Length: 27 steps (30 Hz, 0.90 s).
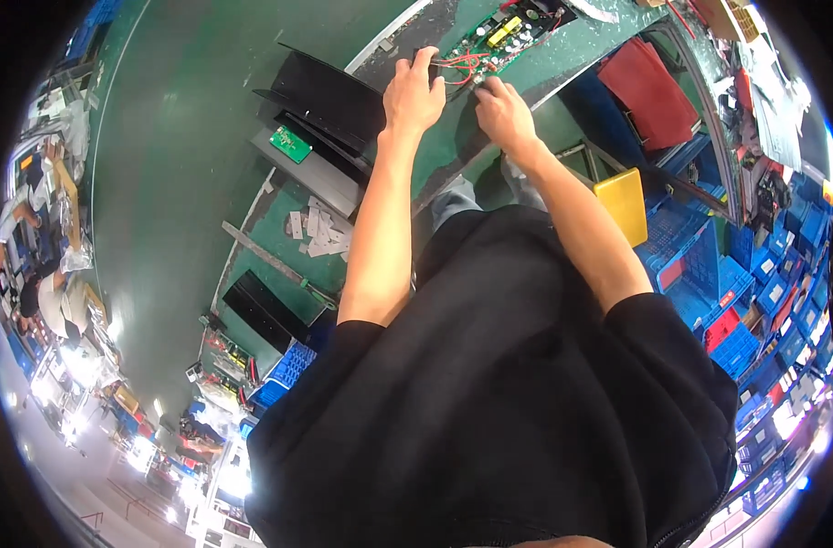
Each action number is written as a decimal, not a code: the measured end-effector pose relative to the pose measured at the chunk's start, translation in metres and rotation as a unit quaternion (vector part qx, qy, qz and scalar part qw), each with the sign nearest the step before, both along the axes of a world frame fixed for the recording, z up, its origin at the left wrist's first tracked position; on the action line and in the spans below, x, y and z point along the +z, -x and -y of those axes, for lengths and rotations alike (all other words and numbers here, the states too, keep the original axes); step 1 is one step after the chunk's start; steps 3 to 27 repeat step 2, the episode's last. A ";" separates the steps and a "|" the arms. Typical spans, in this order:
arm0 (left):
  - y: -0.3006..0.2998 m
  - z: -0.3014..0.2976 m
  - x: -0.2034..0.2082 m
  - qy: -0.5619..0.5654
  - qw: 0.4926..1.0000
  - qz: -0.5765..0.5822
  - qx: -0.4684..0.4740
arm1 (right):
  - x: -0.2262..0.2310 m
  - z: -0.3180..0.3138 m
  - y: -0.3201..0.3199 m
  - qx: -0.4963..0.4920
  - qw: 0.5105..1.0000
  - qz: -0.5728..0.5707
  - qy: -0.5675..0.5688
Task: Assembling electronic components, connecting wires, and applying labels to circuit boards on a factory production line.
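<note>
A green circuit board [503, 38] with yellow and white parts lies at the top of the bench. Thin red wires [466, 64] come off its left end in a loose bundle. My left hand [414, 96] is at the wires' left ends, its fingers bent round them. Just below the board, my right hand [505, 114] is closed, fingertips pinched beside the wires; whatever they hold is too small to make out. Left of my left hand rest black metal casing pieces [329, 96], and a small green circuit board [291, 144] sits on the nearer grey one.
Flat grey-white pieces [320, 228] lie beside my left forearm, near a long metal strip [270, 256] and a black panel [265, 310]. To the right are a red folder-like sheet [649, 91], a yellow panel [622, 205] and blue crates [686, 260]. Other people work far left.
</note>
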<state>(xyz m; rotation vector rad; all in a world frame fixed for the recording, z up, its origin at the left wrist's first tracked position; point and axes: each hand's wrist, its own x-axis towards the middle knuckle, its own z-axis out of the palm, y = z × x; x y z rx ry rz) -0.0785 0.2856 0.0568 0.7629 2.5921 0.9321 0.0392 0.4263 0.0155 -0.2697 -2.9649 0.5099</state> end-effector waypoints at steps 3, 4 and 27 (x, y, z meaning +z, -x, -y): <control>0.000 0.001 -0.001 0.007 1.000 0.003 -0.001 | 0.003 -0.005 0.000 0.000 0.996 0.089 -0.001; 0.000 0.001 -0.001 0.007 1.000 0.003 -0.001 | 0.003 -0.005 0.000 0.000 0.996 0.089 -0.001; 0.000 0.001 -0.001 0.007 1.000 0.003 -0.001 | 0.003 -0.005 0.000 0.000 0.996 0.089 -0.001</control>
